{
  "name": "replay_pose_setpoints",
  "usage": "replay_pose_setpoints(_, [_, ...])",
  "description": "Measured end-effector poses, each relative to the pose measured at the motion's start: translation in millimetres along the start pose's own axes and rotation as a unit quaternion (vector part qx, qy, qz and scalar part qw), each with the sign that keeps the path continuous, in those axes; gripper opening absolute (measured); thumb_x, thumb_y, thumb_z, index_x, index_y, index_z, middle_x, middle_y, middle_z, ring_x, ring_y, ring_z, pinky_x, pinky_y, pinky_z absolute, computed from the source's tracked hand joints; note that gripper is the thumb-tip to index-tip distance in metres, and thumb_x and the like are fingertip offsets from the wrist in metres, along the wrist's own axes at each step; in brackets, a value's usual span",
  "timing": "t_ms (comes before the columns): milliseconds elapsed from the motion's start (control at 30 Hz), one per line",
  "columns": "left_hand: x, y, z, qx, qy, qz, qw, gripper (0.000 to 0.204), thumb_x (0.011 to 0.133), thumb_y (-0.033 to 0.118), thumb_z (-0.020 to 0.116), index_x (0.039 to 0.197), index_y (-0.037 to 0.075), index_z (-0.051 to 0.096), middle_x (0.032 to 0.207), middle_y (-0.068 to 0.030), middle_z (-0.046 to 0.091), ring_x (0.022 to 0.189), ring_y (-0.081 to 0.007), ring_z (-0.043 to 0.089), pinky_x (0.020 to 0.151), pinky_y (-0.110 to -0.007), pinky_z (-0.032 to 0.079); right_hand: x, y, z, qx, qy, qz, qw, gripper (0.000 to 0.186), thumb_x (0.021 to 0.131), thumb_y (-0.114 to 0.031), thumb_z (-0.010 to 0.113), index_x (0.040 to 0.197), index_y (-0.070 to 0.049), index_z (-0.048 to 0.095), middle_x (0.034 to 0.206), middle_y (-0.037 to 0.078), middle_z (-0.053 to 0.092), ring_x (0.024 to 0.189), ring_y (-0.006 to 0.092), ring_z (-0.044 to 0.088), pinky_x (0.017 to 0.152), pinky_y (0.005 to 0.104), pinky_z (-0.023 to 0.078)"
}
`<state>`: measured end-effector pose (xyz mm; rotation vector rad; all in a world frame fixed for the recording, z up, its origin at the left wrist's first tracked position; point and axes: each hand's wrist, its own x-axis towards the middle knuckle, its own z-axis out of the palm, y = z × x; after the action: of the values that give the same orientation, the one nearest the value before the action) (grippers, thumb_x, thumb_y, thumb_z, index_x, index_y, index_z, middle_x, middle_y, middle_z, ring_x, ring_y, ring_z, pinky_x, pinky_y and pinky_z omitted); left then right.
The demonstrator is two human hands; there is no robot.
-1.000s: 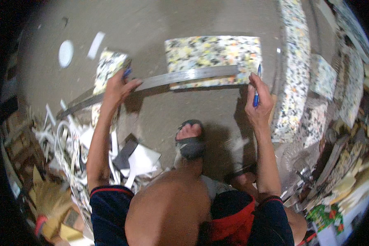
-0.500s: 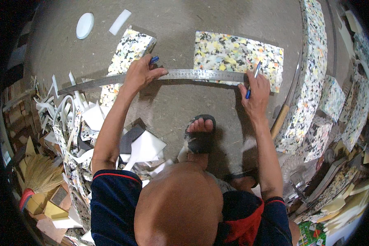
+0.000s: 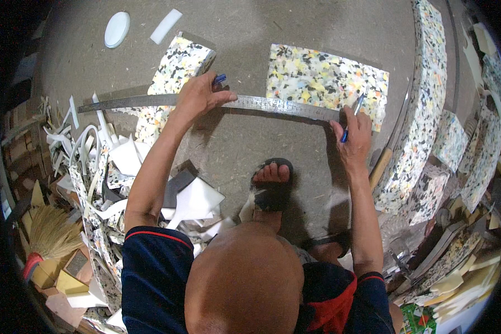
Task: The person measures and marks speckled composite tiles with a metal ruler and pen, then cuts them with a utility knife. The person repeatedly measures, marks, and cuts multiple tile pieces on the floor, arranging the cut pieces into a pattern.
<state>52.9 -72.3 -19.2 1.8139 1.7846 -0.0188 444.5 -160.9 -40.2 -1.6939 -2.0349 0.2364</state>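
A sandalled foot (image 3: 271, 186) is planted on the floor (image 3: 295, 142), white offcuts (image 3: 197, 200) to its left. Toward the floor's right side, a wooden-handled knife (image 3: 381, 167) lies beside a long foam strip (image 3: 430, 83). The right hand (image 3: 353, 136) has its grip around a blue pen (image 3: 344, 136), fingertips at the steel ruler (image 3: 261, 104)'s right end; the left hand (image 3: 196, 99)'s grip pinches the ruler farther along. The ruler crosses the speckled slab (image 3: 323, 75)'s near edge; whether they touch, I cannot tell. Pressing it flat, both hands level and fingertips clear of its far edge, should steady it best. Beyond, a white oval (image 3: 117, 29) lies toward the floor's far left corner.
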Motion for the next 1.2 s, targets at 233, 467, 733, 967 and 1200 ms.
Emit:
replay_pose_setpoints(233, [2.8,-1.8,2.0,-0.007,0.007,0.002,1.0,0.064,0.072,0.059,0.086,0.086,0.001,0.063,0.074,-0.0158,0.066,0.068,-0.0287,0.065,0.062,-0.042,0.049,-1.3,0.6,0.1,-0.008,-0.007,0.014,1.0,0.052,0.079,-0.018,0.083,0.126,-0.005,0.063,0.104,0.016,0.058,0.097,0.0364,0.055,0.084,0.0476,0.047])
replay_pose_setpoints(467, [4.2,-2.3,1.3,-0.012,-0.021,-0.027,0.999,0.062,0.073,0.053,0.087,0.09,-0.001,0.061,0.077,-0.0156,0.064,0.073,-0.0295,0.063,0.068,-0.042,0.049,4.2,-6.3,-2.3,0.01,0.025,0.012,1.0,0.05,0.083,-0.013,0.079,0.13,-0.007,0.062,0.105,0.017,0.06,0.098,0.0364,0.057,0.085,0.0448,0.048])
replay_pose_setpoints(733, [5.9,-5.9,5.5,-0.05,-0.003,0.001,0.999,0.063,0.075,0.052,0.086,0.091,-0.004,0.061,0.077,-0.0176,0.065,0.069,-0.028,0.058,0.065,-0.041,0.048,-32.9,-1.4,-61.6,0.229,0.099,0.27,0.93,0.031,0.095,-0.009,0.061,0.124,-0.002,0.069,0.103,0.016,0.07,0.091,0.0226,0.067,0.084,0.0329,0.052])
replay_pose_setpoints(967, [4.6,4.9,-0.9,-0.004,-0.02,-0.011,1.0,0.052,0.08,0.04,0.085,0.089,-0.003,0.057,0.075,-0.0121,0.06,0.069,-0.0213,0.053,0.065,-0.037,0.046,-44.1,5.1,-47.2,0.3,0.091,0.298,0.902,0.027,0.091,-0.01,0.07,0.117,-0.002,0.072,0.1,0.014,0.074,0.087,0.0174,0.069,0.079,0.0296,0.053])
replay_pose_setpoints(1200, [5.3,-1.9,5.8,-0.02,0.02,0.019,0.999,0.061,0.077,0.05,0.086,0.082,-0.002,0.053,0.067,-0.0117,0.054,0.064,-0.0225,0.047,0.06,-0.038,0.044,-32.7,2.5,-39.2,0.29,0.061,0.313,0.902,0.025,0.093,-0.007,0.068,0.117,-0.002,0.072,0.09,0.01,0.071,0.079,0.014,0.064,0.071,0.0296,0.05])
